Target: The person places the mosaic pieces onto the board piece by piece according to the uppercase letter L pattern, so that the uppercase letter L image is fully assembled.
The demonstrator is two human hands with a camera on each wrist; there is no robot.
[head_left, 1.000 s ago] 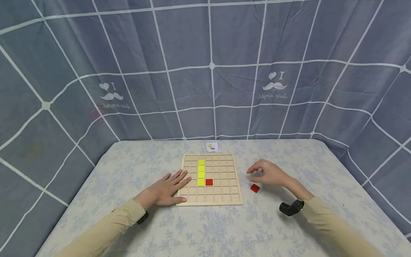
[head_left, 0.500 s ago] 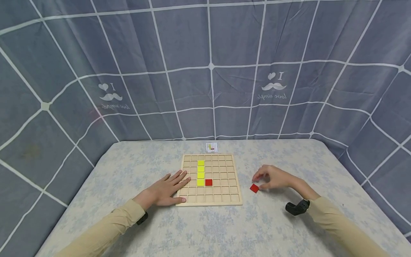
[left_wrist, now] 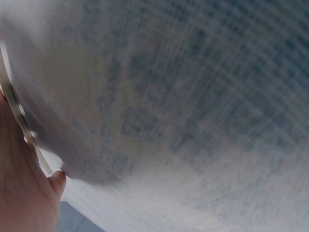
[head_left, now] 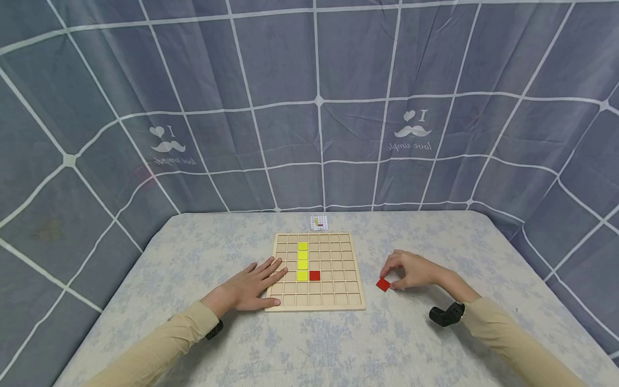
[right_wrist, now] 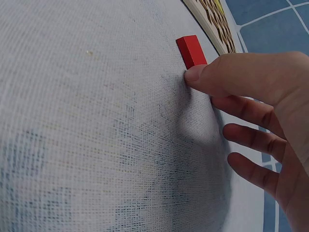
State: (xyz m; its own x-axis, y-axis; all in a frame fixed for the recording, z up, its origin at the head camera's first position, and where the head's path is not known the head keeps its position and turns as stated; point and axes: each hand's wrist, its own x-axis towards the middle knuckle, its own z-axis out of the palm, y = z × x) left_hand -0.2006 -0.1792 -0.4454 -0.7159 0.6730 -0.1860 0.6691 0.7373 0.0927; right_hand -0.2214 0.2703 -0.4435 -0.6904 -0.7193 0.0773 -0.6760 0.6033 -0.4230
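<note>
A wooden grid board lies on the table with a column of yellow square tiles set in it. One red tile sits in the cell to the right of the lowest yellow one. My left hand rests flat with spread fingers on the board's left edge. Right of the board, my right hand pinches a loose red square tile between thumb and index finger, at the tabletop. In the right wrist view the thumb touches this tile's near end, while the index fingertip is hidden.
A small printed card with a coloured grid pattern lies just behind the board. The table wears a pale, blue-patterned cloth. Blue-grey curtains with white lines stand around its back and sides.
My right hand has moved down and slightly right, and its thumb and index finger have closed on the loose red tile. The left hand stays in place on the board.
</note>
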